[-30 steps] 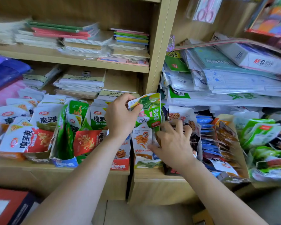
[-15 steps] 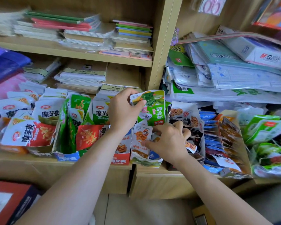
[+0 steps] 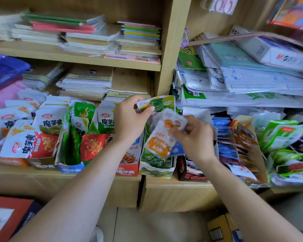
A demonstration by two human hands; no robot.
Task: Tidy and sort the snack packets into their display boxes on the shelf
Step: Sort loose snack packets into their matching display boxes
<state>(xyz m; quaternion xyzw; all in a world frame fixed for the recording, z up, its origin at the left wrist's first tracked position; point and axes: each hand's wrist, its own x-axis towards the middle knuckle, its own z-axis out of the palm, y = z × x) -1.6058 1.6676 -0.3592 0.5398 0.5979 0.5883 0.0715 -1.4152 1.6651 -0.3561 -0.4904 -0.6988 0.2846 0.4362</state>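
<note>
My left hand point(image 3: 129, 119) pinches the raised green back flap point(image 3: 160, 103) of a green display box point(image 3: 156, 165) at the middle of the lower shelf. In front of that box, my right hand point(image 3: 194, 137) holds a white and orange snack packet point(image 3: 162, 137), lifted and blurred. Left of it stand a red and white display box point(image 3: 129, 169) and open boxes with white, red and green packets point(image 3: 33, 144). To the right, a tall box point(image 3: 243, 145) holds rows of blue and brown packets.
Green and white packets point(image 3: 283, 137) lie piled at the far right. Stacks of notebooks point(image 3: 87, 35) fill the upper shelf, and paper packs point(image 3: 252, 70) are heaped in the right bay. A wooden upright point(image 3: 171, 46) divides the bays. A red box point(image 3: 9, 215) sits low at the left.
My right hand has pulled a white and orange packet up out of the green box, where it had been reaching among the packets. My left hand still holds the green flap.
</note>
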